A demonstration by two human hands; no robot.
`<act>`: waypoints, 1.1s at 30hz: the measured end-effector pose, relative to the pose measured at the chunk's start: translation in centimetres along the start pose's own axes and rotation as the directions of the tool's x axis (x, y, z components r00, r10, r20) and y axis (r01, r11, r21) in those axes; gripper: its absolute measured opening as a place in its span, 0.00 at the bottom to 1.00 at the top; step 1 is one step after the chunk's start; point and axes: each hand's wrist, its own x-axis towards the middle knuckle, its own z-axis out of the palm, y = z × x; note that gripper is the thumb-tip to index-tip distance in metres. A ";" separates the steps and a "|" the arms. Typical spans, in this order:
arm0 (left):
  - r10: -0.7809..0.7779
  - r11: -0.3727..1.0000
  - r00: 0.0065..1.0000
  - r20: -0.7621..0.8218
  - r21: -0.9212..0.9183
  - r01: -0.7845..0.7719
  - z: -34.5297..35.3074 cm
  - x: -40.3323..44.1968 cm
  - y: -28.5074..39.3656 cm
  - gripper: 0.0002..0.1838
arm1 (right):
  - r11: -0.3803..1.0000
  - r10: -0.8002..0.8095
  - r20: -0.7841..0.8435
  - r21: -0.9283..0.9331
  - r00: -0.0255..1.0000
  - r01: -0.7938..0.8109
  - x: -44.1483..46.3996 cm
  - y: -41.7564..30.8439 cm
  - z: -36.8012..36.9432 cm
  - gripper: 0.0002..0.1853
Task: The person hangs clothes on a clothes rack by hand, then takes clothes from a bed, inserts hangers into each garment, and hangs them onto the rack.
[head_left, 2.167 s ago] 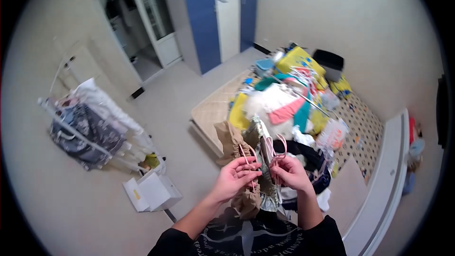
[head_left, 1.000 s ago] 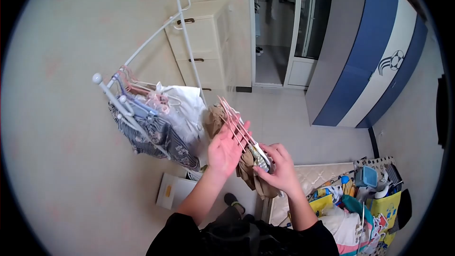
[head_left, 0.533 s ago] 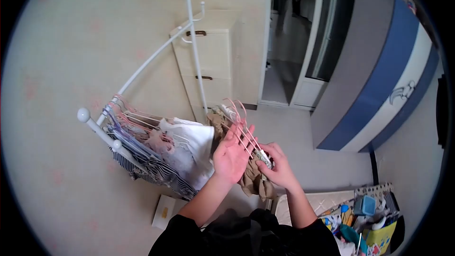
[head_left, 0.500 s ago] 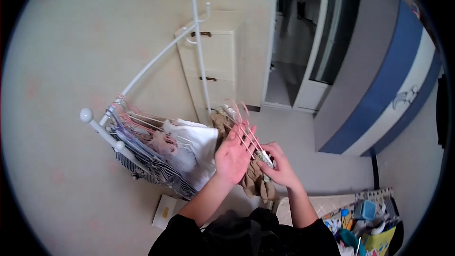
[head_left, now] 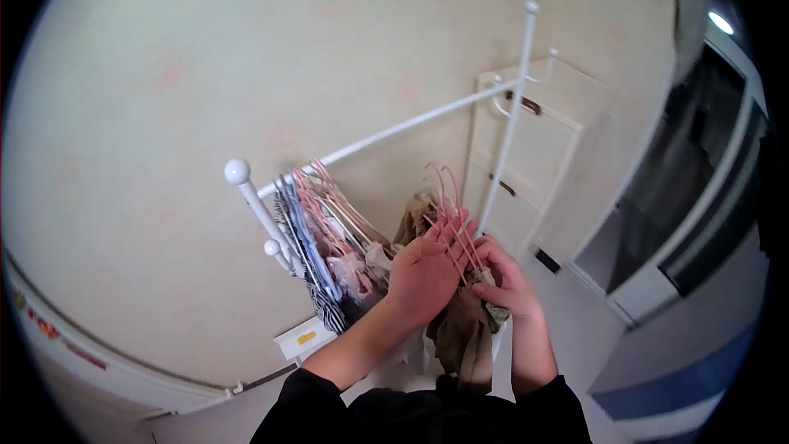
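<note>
2 pink hangers (head_left: 470, 245) slant across the left hand (head_left: 426, 273), its fingers extended and unclenched. The right hand (head_left: 508, 279) grasps the hangers at their lower ends, where a brown garment (head_left: 462, 335) dangles. Clothes (head_left: 352, 273) crowd 1 end of the white rack (head_left: 403, 128); drawers (head_left: 552, 136) stand behind the other.
</note>
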 end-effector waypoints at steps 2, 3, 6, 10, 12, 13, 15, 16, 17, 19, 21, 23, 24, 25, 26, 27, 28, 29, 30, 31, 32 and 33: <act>0.075 0.997 0.993 -0.092 0.041 -0.072 0.5 1.3 1.0 0.33 | 0.999 -0.009 0.096 0.054 0.995 0.003 2.8 2.1 -1.5 0.18; 0.110 0.993 0.984 -0.143 0.058 -0.102 0.8 1.8 1.5 0.33 | 0.997 -0.030 0.141 0.077 0.990 0.019 4.1 3.0 -2.0 0.18; 0.203 0.978 0.961 -0.188 0.083 -0.191 0.5 3.6 3.1 0.26 | 0.991 -0.086 0.227 0.123 0.970 0.059 8.0 5.6 -2.6 0.18; 0.310 0.950 0.915 -0.258 0.130 -0.285 -0.6 5.6 5.7 0.24 | 0.977 -0.102 0.313 0.212 0.944 0.035 12.6 7.1 -2.0 0.17; 0.350 0.935 0.897 -0.270 0.160 -0.316 -1.0 5.8 7.1 0.26 | 0.982 -0.135 0.329 0.171 0.935 0.081 14.2 7.4 -1.3 0.16; 0.372 0.925 0.888 -0.271 0.191 -0.329 -0.9 5.7 7.6 0.26 | 0.983 -0.153 0.333 0.148 0.930 0.109 15.1 7.2 -0.8 0.16; 0.413 0.902 0.869 -0.273 0.251 -0.350 -0.1 5.4 8.1 0.26 | 0.986 -0.133 0.343 0.142 0.930 0.088 15.6 6.5 -0.1 0.14; 0.402 0.907 0.876 -0.266 0.249 -0.340 -0.1 5.2 8.6 0.22 | 0.983 -0.132 0.336 0.168 0.933 0.078 15.9 6.8 0.4 0.14; 0.400 0.909 0.874 -0.275 0.242 -0.340 -0.7 5.1 8.9 0.22 | 0.979 -0.130 0.329 0.192 0.935 0.069 16.1 7.2 0.9 0.14; 0.394 0.914 0.873 -0.288 0.226 -0.338 -1.7 4.9 9.5 0.22 | 0.985 -0.106 0.354 0.165 0.929 0.049 16.4 8.8 1.5 0.14; 0.403 0.910 0.855 -0.326 0.240 -0.337 -2.2 4.5 9.5 0.22 | 0.979 -0.126 0.346 0.192 0.930 0.061 16.3 9.9 2.1 0.14; 0.399 0.914 0.848 -0.349 0.232 -0.334 -2.6 4.3 9.5 0.21 | 0.974 -0.171 0.328 0.199 0.929 0.109 16.3 10.6 2.7 0.14; 0.403 0.912 0.835 -0.375 0.244 -0.331 -2.7 4.3 9.5 0.19 | 0.972 -0.185 0.328 0.198 0.926 0.124 16.3 11.0 3.0 0.14; 0.409 0.909 0.830 -0.381 0.249 -0.334 -2.9 4.2 9.5 0.19 | 0.970 -0.201 0.327 0.197 0.923 0.141 16.2 11.1 3.1 0.14; 0.414 0.906 0.825 -0.384 0.257 -0.336 -3.2 4.2 9.6 0.18 | 0.974 -0.138 0.335 0.219 0.932 0.065 15.8 10.9 3.2 0.09; 0.420 0.903 0.820 -0.388 0.264 -0.338 -3.5 4.1 9.7 0.18 | 0.970 -0.090 0.325 0.241 0.941 0.009 15.7 11.1 3.6 0.07; 0.439 0.893 0.799 -0.412 0.301 -0.336 -3.6 4.3 9.8 0.17 | 0.963 -0.040 0.316 0.264 0.948 -0.048 15.8 11.6 4.1 0.05; 0.456 0.882 0.777 -0.434 0.336 -0.330 -3.7 4.5 9.8 0.17 | 0.952 0.012 0.306 0.287 0.952 -0.104 15.8 11.8 4.5 0.03; 0.473 0.871 0.754 -0.456 0.370 -0.323 -3.9 4.6 9.8 0.16 | 0.956 0.000 0.277 0.282 0.961 -0.082 15.8 11.9 4.8 0.03; 0.470 0.872 0.750 -0.465 0.374 -0.315 -4.4 4.6 9.9 0.15 | 0.960 -0.012 0.247 0.276 0.969 -0.058 15.8 11.8 5.1 0.04; 0.468 0.873 0.747 -0.473 0.377 -0.308 -5.0 4.7 10.0 0.15 | 0.963 -0.026 0.217 0.268 0.976 -0.034 15.9 11.8 5.4 0.05; 0.466 0.874 0.743 -0.480 0.381 -0.302 -5.0 4.7 10.1 0.14 | 0.954 0.004 0.215 0.293 0.977 -0.068 15.8 11.8 5.6 0.05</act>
